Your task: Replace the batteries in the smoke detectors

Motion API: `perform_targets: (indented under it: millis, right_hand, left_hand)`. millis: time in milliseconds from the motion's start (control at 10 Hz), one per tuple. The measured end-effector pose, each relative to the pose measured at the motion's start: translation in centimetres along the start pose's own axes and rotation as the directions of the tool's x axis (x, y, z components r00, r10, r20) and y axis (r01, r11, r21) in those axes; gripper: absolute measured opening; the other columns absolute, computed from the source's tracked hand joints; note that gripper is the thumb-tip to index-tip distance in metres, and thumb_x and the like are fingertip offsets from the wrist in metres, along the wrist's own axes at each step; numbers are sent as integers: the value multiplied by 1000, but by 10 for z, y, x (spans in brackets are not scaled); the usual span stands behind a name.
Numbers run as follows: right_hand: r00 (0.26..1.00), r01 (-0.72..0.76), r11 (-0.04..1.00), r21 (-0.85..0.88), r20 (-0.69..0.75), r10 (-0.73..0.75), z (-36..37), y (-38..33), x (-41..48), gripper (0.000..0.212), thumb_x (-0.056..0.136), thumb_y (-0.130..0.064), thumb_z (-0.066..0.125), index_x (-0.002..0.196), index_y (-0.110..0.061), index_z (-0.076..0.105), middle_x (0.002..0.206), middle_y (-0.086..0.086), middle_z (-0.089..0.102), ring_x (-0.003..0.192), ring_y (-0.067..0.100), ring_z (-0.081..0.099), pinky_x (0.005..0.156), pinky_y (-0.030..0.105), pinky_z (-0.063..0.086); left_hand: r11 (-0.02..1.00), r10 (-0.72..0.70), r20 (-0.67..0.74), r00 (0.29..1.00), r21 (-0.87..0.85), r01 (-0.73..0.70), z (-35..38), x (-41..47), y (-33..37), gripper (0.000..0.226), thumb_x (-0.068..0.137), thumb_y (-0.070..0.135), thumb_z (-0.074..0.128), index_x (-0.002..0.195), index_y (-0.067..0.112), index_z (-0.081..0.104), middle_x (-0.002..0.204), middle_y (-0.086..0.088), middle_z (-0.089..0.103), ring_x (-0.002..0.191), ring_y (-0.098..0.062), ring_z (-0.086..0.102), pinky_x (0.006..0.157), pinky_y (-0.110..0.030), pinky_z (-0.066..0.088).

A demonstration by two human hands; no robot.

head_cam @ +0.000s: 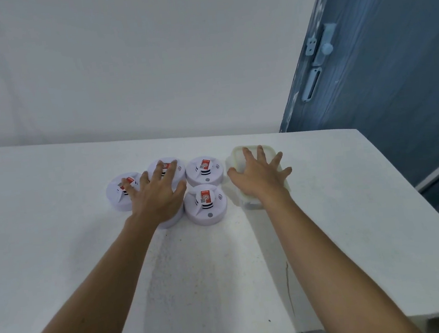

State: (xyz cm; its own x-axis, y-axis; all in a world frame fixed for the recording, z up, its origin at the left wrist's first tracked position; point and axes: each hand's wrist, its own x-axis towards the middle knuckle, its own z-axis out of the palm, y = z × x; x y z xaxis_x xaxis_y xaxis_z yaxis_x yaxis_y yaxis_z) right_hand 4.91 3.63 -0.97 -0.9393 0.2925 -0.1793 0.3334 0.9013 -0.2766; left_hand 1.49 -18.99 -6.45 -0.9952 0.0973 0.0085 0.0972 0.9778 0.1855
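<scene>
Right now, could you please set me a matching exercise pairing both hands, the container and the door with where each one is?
Things:
1. left hand
2. right hand
3. container
4. door

Descriptions:
a. blue, beyond the right edge of the table
b. fingers spread over the container's lid
c. fingers spread over the smoke detectors
d. on the table, to the right of the smoke detectors

Pairs: 1-c; 2-b; 3-d; 4-a

Smoke detectors [208, 204] clustered on table [58, 237]; lidded container [237, 156] just right of them; door [395, 93] behind right
</scene>
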Motion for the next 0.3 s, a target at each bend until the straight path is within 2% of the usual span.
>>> perform_targets:
  millis: [100, 200, 300]
  right_hand:
    - [999, 22, 1000, 9, -30, -22, -2, -3, -2, 73, 96, -60, 39, 159, -31, 15, 170, 3, 0, 153, 42, -8, 116, 70, -3]
    - [996, 62, 990, 127, -73, -53, -6, -9, -10, 70, 95, -54, 43, 158, -30, 22, 169, 0, 8, 155, 34, -1, 118, 65, -2]
    - [970, 174, 939, 296, -215, -112, -13, -23, -17, 63, 94, -47, 47, 153, -28, 32, 164, -4, 27, 152, 26, 16, 119, 60, 4]
  left_hand:
    - [998, -14, -6, 1000, -61, 14, -6, 0, 0, 62, 96, 60, 20, 153, 39, 8, 163, 7, 10, 149, -33, 11, 111, -68, -2]
    - [989, -12, -90, 996, -149, -1, -18, -8, 6, 59, 99, 54, 26, 153, 33, 18, 162, 4, 19, 149, -30, 11, 114, -63, 1]
    - [961, 42, -228, 973, -256, -101, -33, -8, 13, 59, 97, 52, 27, 150, 26, 32, 159, -1, 29, 147, -31, 18, 116, -55, 13]
